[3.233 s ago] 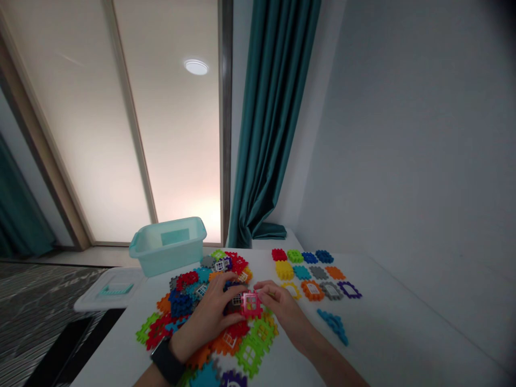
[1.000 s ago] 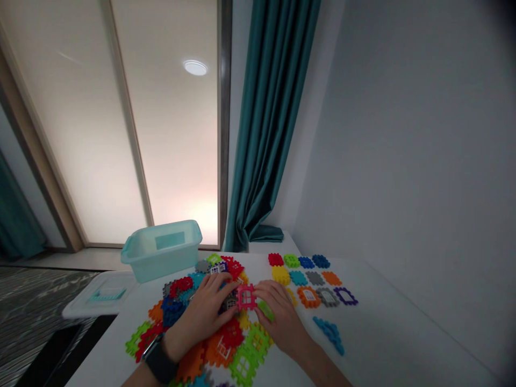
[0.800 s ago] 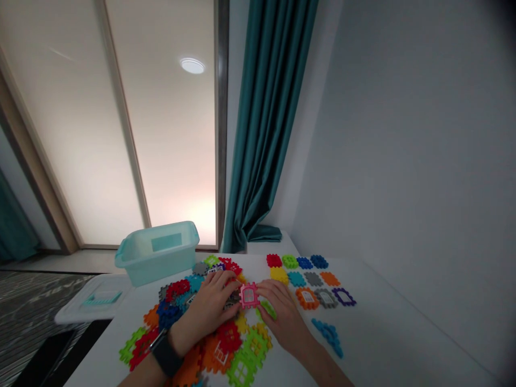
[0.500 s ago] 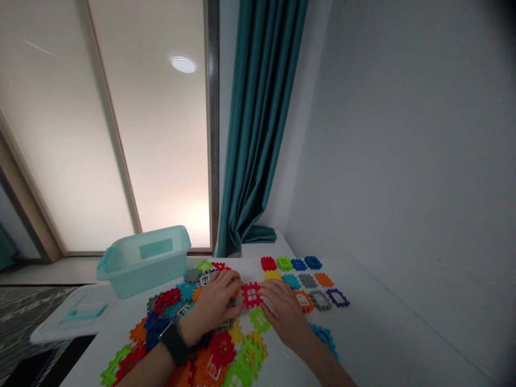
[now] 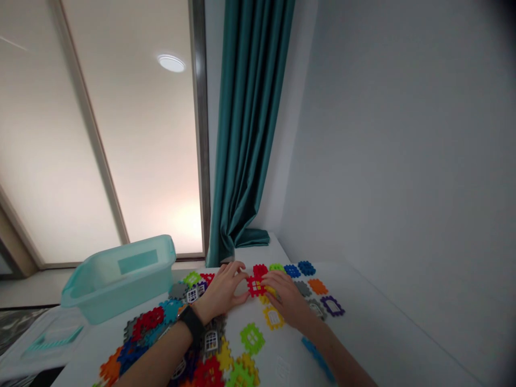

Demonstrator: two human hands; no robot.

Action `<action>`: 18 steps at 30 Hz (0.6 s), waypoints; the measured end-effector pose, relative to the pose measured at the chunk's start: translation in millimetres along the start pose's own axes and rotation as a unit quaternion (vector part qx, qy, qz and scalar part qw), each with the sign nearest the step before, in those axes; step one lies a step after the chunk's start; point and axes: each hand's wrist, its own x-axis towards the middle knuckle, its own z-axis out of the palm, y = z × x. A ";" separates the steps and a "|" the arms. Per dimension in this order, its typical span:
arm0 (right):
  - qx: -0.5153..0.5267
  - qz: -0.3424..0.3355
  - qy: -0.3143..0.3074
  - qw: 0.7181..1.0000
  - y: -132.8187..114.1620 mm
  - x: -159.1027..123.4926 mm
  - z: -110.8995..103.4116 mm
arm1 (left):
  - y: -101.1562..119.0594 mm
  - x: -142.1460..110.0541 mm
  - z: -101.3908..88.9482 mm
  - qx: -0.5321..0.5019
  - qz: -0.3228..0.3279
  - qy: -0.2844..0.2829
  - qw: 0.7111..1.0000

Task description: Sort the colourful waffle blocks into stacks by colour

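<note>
A red toothed plastic tile [image 5: 253, 287] with a four-pane window is held between my two hands, above the far part of the table. My left hand [image 5: 221, 288], with a dark watch at the wrist, pinches its left edge between thumb and fingers. On the opposite edge are the fingers of my right hand [image 5: 288, 300]; its thumb is partly hidden. Just behind is another red tile [image 5: 260, 270]. Closer to me lie a yellow window tile [image 5: 273, 317] and a lime green window tile [image 5: 252, 338]. More yellow shows beneath the held tile, partly covered.
A heap of mixed tiles [image 5: 149, 322] spreads on the left. Rows of tiles, including an orange one [image 5: 318, 286] and a purple frame [image 5: 332, 306], lie at right. A teal bin [image 5: 121, 279] and its clear lid [image 5: 44, 338] stand left. Blue tiles [image 5: 316, 355] sit beside my right forearm.
Both hands have carried the red window tile away from me, toward the rows at the back. The lime green tile now lies uncovered. The camera view has shifted slightly.
</note>
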 end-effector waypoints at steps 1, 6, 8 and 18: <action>0.003 0.002 -0.004 1.000 6.1 1.7 -0.7 | -1.8 4.0 3.5 -0.006 -0.005 -0.001 1.000; 0.009 0.015 -0.024 1.000 34.1 12.0 -1.4 | -12.9 22.8 22.4 -0.054 -0.034 -0.002 0.998; 0.015 0.021 -0.038 0.999 42.7 16.6 -1.1 | -18.1 28.8 29.9 -0.075 -0.042 -0.004 0.996; 0.007 0.060 -0.129 0.990 78.4 32.8 10.5 | -45.2 49.5 61.9 -0.106 -0.065 -0.016 0.992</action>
